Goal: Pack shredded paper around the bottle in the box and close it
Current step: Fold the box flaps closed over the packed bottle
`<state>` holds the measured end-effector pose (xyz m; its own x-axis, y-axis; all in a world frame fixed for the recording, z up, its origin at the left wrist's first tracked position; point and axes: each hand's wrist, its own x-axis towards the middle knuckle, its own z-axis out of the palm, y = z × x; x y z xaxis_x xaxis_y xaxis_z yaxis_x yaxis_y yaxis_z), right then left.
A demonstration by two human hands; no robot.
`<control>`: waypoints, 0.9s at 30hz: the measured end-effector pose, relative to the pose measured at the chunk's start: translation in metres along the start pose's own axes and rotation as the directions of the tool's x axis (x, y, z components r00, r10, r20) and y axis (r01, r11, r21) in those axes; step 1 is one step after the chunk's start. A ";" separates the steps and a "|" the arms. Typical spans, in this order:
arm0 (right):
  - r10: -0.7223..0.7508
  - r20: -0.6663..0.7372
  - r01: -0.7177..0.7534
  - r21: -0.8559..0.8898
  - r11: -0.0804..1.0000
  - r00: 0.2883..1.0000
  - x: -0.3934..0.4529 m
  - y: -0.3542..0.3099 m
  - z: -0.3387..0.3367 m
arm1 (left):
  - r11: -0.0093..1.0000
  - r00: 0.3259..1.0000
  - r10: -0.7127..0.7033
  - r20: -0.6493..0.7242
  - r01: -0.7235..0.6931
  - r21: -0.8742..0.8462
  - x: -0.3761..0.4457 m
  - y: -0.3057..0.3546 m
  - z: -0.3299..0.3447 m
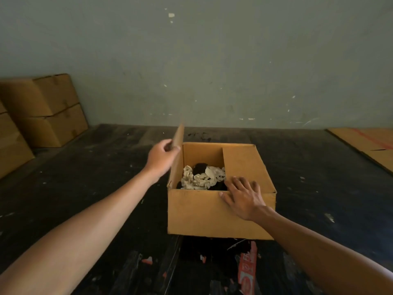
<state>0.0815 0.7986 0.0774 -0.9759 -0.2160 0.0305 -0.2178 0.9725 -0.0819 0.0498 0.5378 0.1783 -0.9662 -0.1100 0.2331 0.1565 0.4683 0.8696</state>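
A brown cardboard box (pixel 208 211) stands on the dark table in front of me. Inside it, pale shredded paper (pixel 202 177) lies around a dark bottle (pixel 200 167), of which only the dark top shows. My left hand (pixel 162 157) grips the left flap (pixel 178 138), which stands upright. My right hand (pixel 242 195) lies flat with spread fingers on the right flap (pixel 244 165), which is folded down over the right half of the opening.
Stacked closed cardboard boxes (pixel 49 111) stand at the back left against the wall. A flattened cardboard sheet (pixel 370 143) lies at the far right. Red-and-white printed scraps (pixel 247 271) lie on the dark table (pixel 95 167) near its front edge.
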 end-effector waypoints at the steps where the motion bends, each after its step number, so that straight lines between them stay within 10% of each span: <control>1: -0.024 0.022 0.023 0.009 1.000 0.999 -0.001 0.003 -0.001 | 0.997 0.997 0.050 0.064 -0.053 0.052 -0.003 0.003 0.009; 7: -0.158 0.087 0.143 0.156 0.977 0.984 -0.017 0.034 -0.024 | 0.823 0.855 0.010 0.518 -0.301 0.481 -0.021 -0.011 0.064; 13: -0.157 0.164 0.170 -0.067 0.983 0.974 -0.036 0.091 -0.030 | 0.636 0.788 -0.035 0.615 -0.457 0.622 -0.031 -0.038 0.077; 22: -0.071 0.060 0.074 -0.037 0.997 0.996 -0.056 0.129 -0.004 | 0.740 0.753 -0.002 0.657 -0.441 0.508 -0.024 -0.051 0.060; 27: -0.113 -0.015 0.114 0.151 0.982 0.993 -0.059 0.143 -0.004 | 0.975 0.754 -0.129 0.644 -0.021 0.219 -0.016 -0.043 0.030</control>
<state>0.1077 0.9509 0.0679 -0.9447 -0.3236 0.0540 -0.3272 0.9172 -0.2274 0.0521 0.5460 0.1240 -0.8804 0.4219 -0.2166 0.1282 0.6513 0.7479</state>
